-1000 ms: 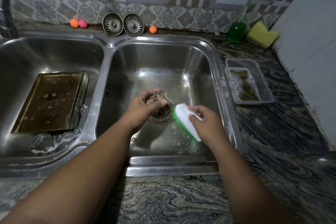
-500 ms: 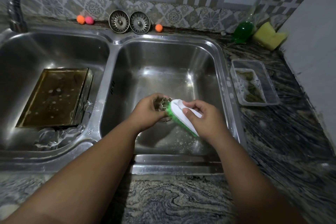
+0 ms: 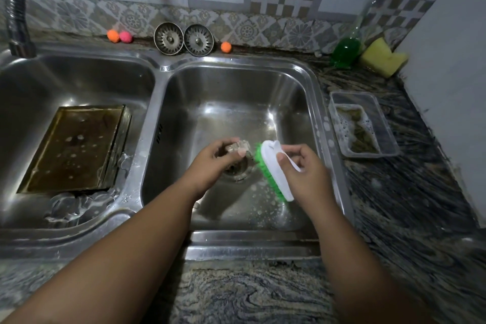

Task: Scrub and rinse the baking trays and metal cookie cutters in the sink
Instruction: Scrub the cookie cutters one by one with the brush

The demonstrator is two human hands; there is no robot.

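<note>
Mid-frame, left hand (image 3: 210, 162) pinches a cookie cutter (image 3: 240, 148); right hand (image 3: 306, 168) grips a brush (image 3: 276, 169). Likely scrubbing; bristles (image 3: 259, 156) must meet metal next.

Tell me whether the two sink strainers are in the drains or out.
Out. The left strainer and right strainer both stand on edge behind the sink rim, leaning against the tiled wall.
</note>
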